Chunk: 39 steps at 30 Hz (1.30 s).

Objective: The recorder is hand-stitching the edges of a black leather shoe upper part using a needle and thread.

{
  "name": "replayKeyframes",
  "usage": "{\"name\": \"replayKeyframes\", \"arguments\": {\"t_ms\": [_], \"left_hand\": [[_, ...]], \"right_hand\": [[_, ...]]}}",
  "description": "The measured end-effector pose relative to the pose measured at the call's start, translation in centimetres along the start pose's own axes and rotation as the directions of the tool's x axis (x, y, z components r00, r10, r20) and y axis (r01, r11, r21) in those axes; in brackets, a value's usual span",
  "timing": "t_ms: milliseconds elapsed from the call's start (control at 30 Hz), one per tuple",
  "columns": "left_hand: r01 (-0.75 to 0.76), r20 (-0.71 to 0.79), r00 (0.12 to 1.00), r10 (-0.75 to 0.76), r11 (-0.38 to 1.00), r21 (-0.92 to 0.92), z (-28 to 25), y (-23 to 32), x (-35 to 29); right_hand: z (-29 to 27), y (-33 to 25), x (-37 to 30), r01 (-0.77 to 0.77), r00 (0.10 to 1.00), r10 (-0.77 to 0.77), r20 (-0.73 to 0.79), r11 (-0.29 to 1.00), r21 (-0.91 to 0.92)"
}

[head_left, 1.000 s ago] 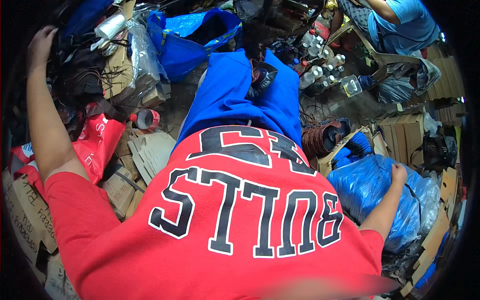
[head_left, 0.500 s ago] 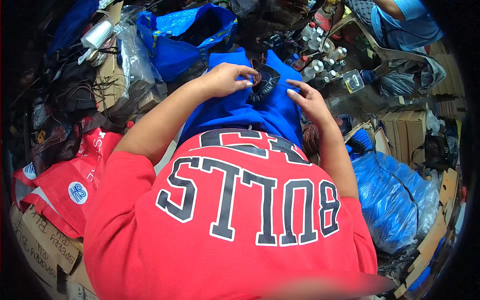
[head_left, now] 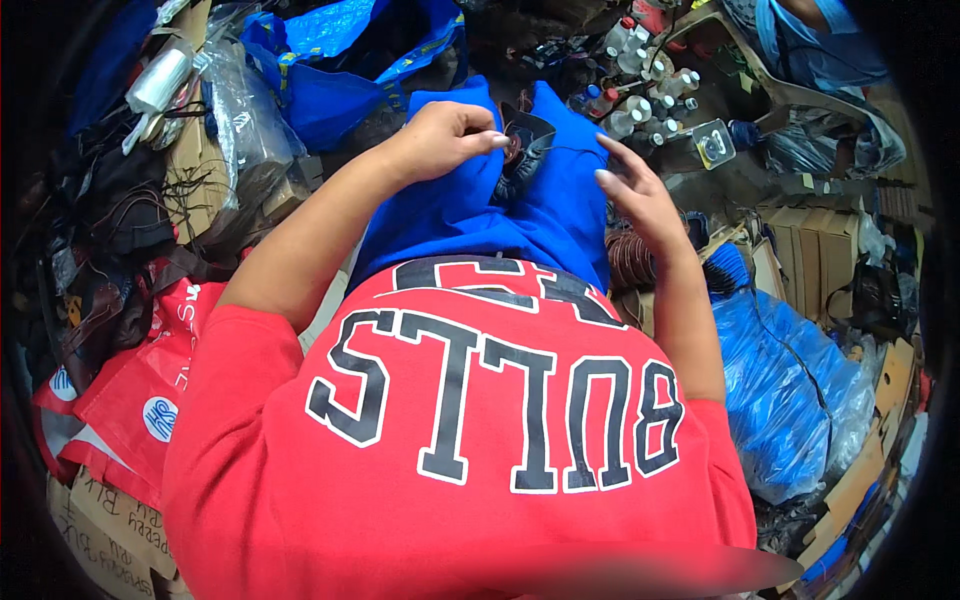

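Between my knees, over blue trousers (head_left: 555,215), stands a dark shoe upper (head_left: 532,135) with a brownish inside and a gathered edge. My left hand (head_left: 452,140) is at its left side, thumb and curled fingers drawn together; what they pinch, if anything, is too small to make out. A thin dark thread (head_left: 575,151) runs from the shoe upper across to my right hand (head_left: 637,192). That hand is raised off the right knee, with the thread at its fingers, index and thumb slightly apart. The lower part of the shoe upper is hidden between my legs.
A blue bag (head_left: 330,95) lies open beyond my left knee. Several plastic bottles (head_left: 640,115) stand beyond the right knee, near another person in light blue (head_left: 815,55). A blue plastic-wrapped bundle (head_left: 775,390) sits at my right, a red bag (head_left: 130,405) at my left.
My right hand has shifted a little outward to the right, away from the shoe upper. The left hand stays beside it. The whole view has tilted slightly.
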<state>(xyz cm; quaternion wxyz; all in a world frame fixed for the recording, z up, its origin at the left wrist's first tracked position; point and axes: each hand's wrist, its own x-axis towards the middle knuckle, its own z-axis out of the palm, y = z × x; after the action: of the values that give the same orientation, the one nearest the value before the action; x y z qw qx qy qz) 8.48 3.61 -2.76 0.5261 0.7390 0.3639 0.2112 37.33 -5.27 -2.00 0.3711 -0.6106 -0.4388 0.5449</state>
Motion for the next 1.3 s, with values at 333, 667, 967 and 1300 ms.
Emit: {"name": "replayKeyframes", "arguments": {"t_ms": [333, 667, 967, 1300], "left_hand": [[-0.066, 0.010, 0.998, 0.067, 0.947, 0.316, 0.0, 0.8, -1.4], [-0.085, -0.231, 0.969, 0.085, 0.996, 0.006, -2.5, -0.6, -0.3], [0.060, 0.428, 0.901, -0.073, 0.997, 0.043, 1.6, 2.0, 5.6], [0.153, 0.605, 0.796, -0.021, 0.974, -0.168, 1.9, -0.1, 7.1]], "right_hand": [[0.5, 0.2, 1.2, 0.053, 0.974, 0.013, 0.224, 0.957, -0.286], [-3.0, 1.8, -1.4, -0.119, 0.993, 0.118, -0.021, 0.985, -0.128], [1.1, -2.0, 1.1, 0.118, 0.992, -0.102, 0.078, 0.965, -0.233], [2.0, -2.4, 1.2, 0.292, 0.956, -0.263, 0.127, 0.844, -0.450]]}}
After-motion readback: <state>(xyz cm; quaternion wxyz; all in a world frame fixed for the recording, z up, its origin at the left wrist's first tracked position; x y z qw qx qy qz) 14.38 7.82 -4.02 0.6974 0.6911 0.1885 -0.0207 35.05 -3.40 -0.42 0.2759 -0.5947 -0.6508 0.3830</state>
